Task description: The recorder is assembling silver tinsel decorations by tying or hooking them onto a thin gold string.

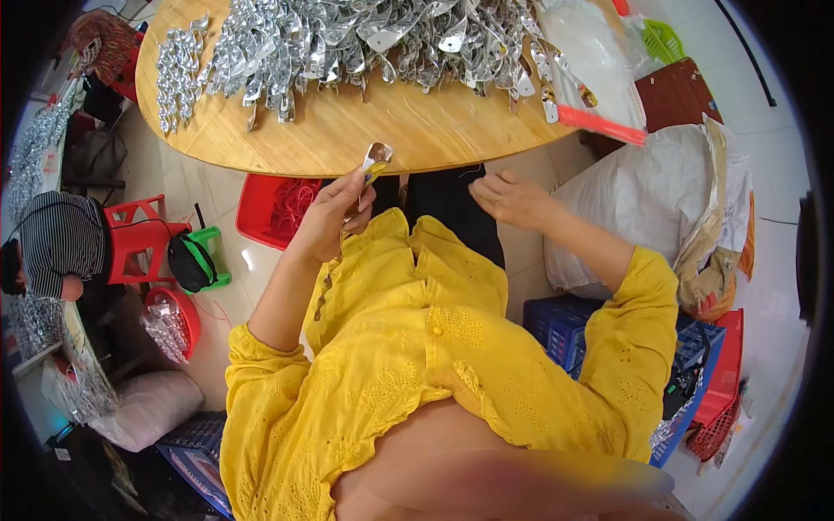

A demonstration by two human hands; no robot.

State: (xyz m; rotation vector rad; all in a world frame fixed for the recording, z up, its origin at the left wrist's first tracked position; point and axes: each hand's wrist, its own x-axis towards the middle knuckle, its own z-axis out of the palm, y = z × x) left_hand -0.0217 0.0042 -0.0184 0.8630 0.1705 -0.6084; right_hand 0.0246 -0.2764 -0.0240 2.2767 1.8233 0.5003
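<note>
My left hand [337,207] is closed round a shiny silver twisted metal strip [378,154], its rounded end standing up past my fingers just off the table edge. A thin twisted strand [325,291] hangs below that hand against the yellow shirt. My right hand [512,200] is held apart, to the right, fingers pinched together. A fine thread-like line shows near its fingertips, too thin to make out. In front of both hands, a large heap of similar twisted silver strips [347,43] lies on the wooden table [295,148].
Under the table edge stands a red bin [252,213] with red cord. A clear plastic bag [591,61] lies at the table's right, above a big white sack [625,195]. Blue crates [556,326] flank me. At left, another person [65,239] sits near red stools [137,239].
</note>
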